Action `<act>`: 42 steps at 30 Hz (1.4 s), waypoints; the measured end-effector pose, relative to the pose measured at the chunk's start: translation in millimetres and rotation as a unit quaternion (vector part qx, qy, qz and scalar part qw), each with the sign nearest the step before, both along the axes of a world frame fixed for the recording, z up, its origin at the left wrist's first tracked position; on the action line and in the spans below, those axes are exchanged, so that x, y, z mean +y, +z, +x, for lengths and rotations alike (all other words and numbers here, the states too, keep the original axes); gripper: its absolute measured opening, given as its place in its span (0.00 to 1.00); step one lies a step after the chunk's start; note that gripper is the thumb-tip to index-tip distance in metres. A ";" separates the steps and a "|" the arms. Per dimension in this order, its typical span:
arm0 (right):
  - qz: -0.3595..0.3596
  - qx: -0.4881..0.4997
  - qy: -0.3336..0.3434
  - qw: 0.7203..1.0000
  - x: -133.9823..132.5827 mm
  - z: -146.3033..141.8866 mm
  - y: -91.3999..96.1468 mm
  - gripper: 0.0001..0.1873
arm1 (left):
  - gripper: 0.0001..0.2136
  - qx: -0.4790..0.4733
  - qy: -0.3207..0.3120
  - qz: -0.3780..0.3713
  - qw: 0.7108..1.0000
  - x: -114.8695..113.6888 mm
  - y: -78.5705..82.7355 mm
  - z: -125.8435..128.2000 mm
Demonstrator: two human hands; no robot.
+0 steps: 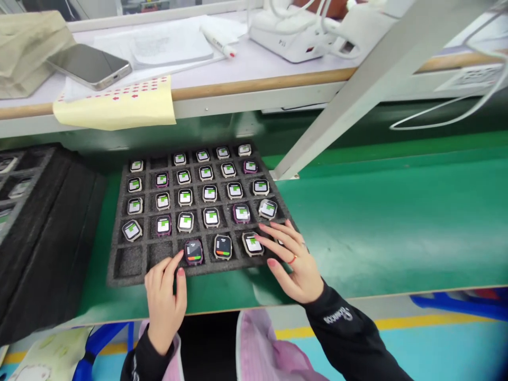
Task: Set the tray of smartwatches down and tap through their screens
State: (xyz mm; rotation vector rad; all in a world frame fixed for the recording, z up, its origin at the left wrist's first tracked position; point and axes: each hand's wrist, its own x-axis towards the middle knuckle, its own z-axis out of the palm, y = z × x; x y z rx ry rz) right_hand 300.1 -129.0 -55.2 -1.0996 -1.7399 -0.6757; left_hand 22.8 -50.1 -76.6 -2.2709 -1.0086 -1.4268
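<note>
A black foam tray (129, 263) lies on the green bench, its compartments holding several lit square smartwatches. My left hand (165, 288) is at the tray's front edge, fingers apart, the index fingertip beside a purple smartwatch (193, 252) with a dark screen and a red-green bar. To its right sits a pale-framed smartwatch (223, 247) with a similar dark screen. My right hand (292, 262) spreads over the front right corner, a fingertip at the edge of a smartwatch (253, 244) showing a green and white screen. Another watch beneath this hand is mostly hidden.
Stacked black foam trays (51, 227) stand at the left. A slanted metal post (337, 100) rises behind the tray's right side. The shelf above bears a phone (90, 64), a marker (218, 41), papers and a white power strip (286, 37) with cables.
</note>
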 end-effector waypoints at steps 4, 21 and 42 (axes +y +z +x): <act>-0.012 -0.041 -0.023 0.999 -0.3 0.1 -5.1 0.18 | 0.14 -0.001 0.003 0.008 1.000 -0.1 1.2 1.6; 0.056 0.077 -0.117 0.989 -19.7 23.7 -9.8 0.15 | 0.14 0.008 0.010 0.028 1.000 2.9 3.6 2.8; -0.025 0.007 -0.033 0.999 -10.0 -4.2 -1.1 0.21 | 0.14 0.015 0.023 0.030 0.999 4.5 4.1 4.2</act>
